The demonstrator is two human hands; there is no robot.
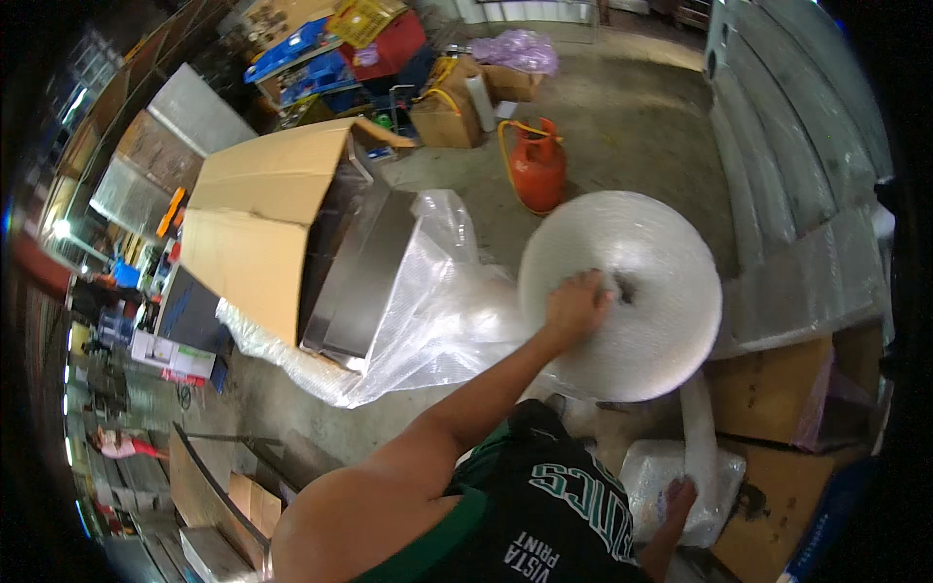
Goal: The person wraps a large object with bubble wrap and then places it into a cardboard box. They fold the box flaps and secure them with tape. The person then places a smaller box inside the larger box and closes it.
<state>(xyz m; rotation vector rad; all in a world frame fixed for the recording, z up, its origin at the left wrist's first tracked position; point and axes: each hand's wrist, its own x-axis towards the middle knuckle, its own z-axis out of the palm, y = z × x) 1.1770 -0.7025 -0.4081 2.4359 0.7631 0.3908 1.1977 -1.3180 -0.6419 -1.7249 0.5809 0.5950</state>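
A large white roll of bubble wrap (641,291) stands on end on the concrete floor. My left hand (576,306) lies on its top face, with the fingers curled at the core hole. A strip of bubble wrap sheet (696,428) hangs from the roll down to a bunched bundle by my body. My right hand (677,497) grips that sheet low down. To the left lies a stainless steel unit (364,277), half inside a cardboard box (255,223) and draped in clear bubble wrap (442,321).
An orange gas cylinder (537,167) with a yellow hose stands behind the roll. Corrugated metal sheets (807,165) lean at the right, above flat cardboard pieces (773,389). Blue, yellow and red crates (335,49) and cardboard boxes (447,117) crowd the back.
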